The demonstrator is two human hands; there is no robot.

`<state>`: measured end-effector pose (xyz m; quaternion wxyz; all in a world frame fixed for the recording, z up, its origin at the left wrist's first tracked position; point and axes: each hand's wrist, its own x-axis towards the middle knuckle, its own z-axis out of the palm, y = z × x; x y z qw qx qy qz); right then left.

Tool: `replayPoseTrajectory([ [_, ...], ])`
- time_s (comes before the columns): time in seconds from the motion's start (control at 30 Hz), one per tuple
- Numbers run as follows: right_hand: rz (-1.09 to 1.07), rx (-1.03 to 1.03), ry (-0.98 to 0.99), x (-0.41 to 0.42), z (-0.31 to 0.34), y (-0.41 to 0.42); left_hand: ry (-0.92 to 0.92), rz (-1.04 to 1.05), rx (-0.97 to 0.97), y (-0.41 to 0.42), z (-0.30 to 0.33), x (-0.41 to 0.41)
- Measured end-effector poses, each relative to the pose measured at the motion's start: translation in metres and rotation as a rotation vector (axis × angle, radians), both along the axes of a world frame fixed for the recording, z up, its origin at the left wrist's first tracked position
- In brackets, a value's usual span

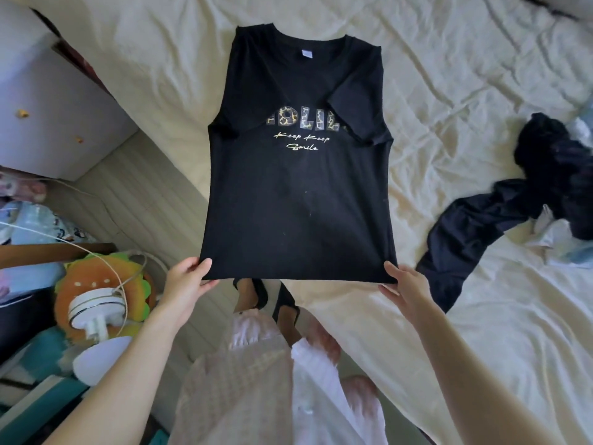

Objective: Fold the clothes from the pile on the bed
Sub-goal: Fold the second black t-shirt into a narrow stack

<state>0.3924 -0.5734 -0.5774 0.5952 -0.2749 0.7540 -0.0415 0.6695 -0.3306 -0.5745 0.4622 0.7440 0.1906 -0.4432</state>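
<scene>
Across cream bed [449,316], black T-shirt [298,194], sleeves tucked in, hem pinched by left hand [187,284] and right hand [406,285], ready for lengthwise fold.

Cream-sheeted bed [449,75], white cabinet [48,107], pale wood floor [128,194], soft daylight

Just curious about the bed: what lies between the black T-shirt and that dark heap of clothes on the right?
In the head view, only rumpled cream bedsheet lies between the black T-shirt and the dark clothes pile; nothing else rests there.
</scene>
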Motion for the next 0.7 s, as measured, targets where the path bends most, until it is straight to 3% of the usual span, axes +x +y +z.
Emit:
replayPoseTrajectory([
  [0.37,-0.114,0.122,-0.002,-0.046,0.040,0.024,0.190,0.117,0.073,0.032,0.052,-0.034],
  [0.7,-0.408,0.141,-0.388,-0.011,0.068,-0.017,0.168,0.315,-0.124,-0.024,0.085,0.004],
])
